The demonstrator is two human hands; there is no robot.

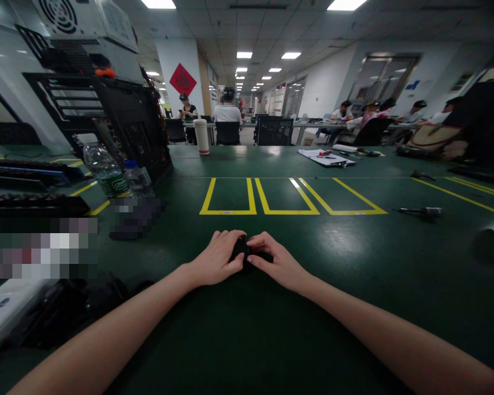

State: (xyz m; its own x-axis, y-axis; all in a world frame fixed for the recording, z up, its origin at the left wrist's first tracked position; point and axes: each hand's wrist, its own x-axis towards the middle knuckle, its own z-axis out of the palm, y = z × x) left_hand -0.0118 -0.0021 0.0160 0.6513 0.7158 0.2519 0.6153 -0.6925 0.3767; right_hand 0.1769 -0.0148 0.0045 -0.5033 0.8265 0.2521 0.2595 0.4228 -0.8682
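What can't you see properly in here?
All in the head view:
- Small black object: shape partly hidden by left hand and right hand.
- Red diamond-shaped wall sign: writing too small.
- Dark thing, left: blurred into squares.
- Black-and-white thing: blurred, cut by right edge.

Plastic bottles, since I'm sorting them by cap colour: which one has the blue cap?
The right-hand bottle, nearer the left hand; the green-labelled bottle has a pale cap.

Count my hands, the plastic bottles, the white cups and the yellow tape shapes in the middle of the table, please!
Hands, left and right: 2
Plastic bottles: 2
White cup: 1
Yellow tape shapes: 3
Total: 8
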